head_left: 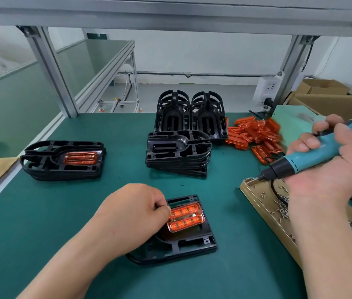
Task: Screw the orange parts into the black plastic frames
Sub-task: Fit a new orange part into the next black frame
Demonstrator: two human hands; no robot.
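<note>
Head camera looks down on a green work mat (84,223) where the left hand (134,214) rests on a black plastic frame (192,247), its curled fingertips pinching the near-left edge of the orange part (187,216) seated in the frame's recess, probably to keep both from shifting under the driver; whether a screw is also between those fingers cannot be told. The right hand (326,167) is wrapped around a teal electric screwdriver (313,156), held tilted with its bit down at the corner of a cardboard screw tray (255,197) just below that hand, seemingly to pick up a screw. Loose orange parts (255,134) lie heaped just beyond the right hand, within easy reach. Empty frames (178,154) are stacked ahead between the two hands, with more standing upright behind them. Far to the left of the left hand sits a stack of frames (62,162) topped by one already fitted with its orange insert, apparently the finished pile.
</note>
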